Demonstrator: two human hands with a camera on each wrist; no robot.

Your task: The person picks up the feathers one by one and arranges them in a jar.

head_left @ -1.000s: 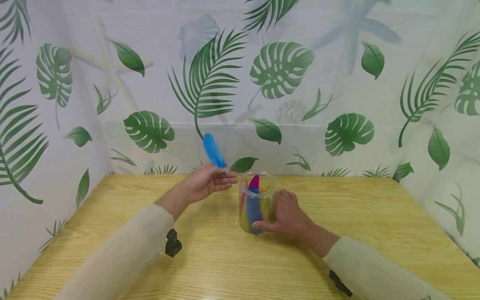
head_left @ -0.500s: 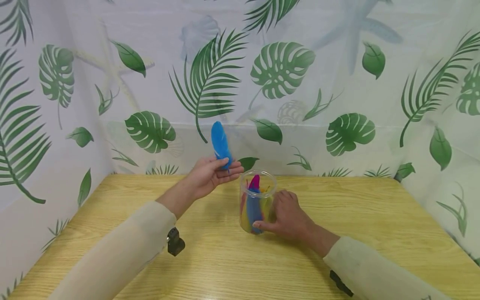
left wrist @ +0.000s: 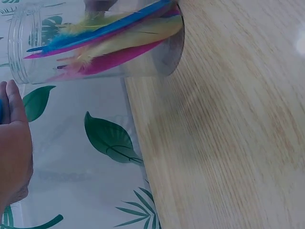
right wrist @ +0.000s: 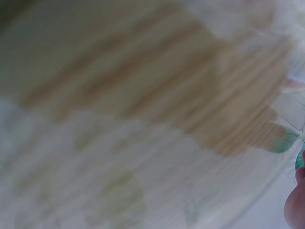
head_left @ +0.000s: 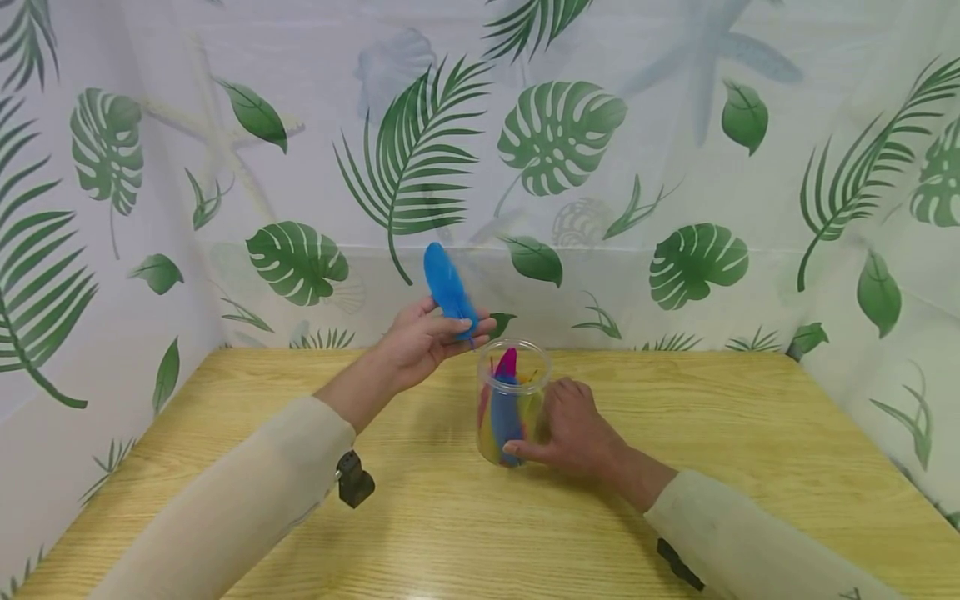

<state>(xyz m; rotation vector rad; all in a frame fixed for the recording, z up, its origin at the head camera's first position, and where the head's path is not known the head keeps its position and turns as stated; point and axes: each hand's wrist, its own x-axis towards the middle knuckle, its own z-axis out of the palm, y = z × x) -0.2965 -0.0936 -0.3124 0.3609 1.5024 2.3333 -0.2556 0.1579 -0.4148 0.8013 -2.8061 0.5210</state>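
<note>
My left hand (head_left: 422,343) pinches a blue feather (head_left: 447,287) between thumb and fingers, just left of and above the jar's mouth. The feather leans with its broad tip up, and its quill end points down towards the rim. A clear plastic jar (head_left: 486,425) stands upright on the table with several feathers inside, in blue, magenta and yellow. My right hand (head_left: 577,429) grips the jar's right side, thumb across the front. In the left wrist view the jar (left wrist: 105,67) appears sideways, near the fingers of my left hand (left wrist: 16,143). The right wrist view shows only part of my right hand (right wrist: 296,202).
The wooden table (head_left: 420,533) spreads out under both arms. Behind it and at both sides hangs a white sheet (head_left: 465,208) printed with green leaves, close to the table's back edge. Dark wrist cameras sit under both sleeves.
My left hand has moved slightly right and up with the blue feather, closer to the jar's mouth. The feather has turned more into view. My right hand and the jar have stayed put.
</note>
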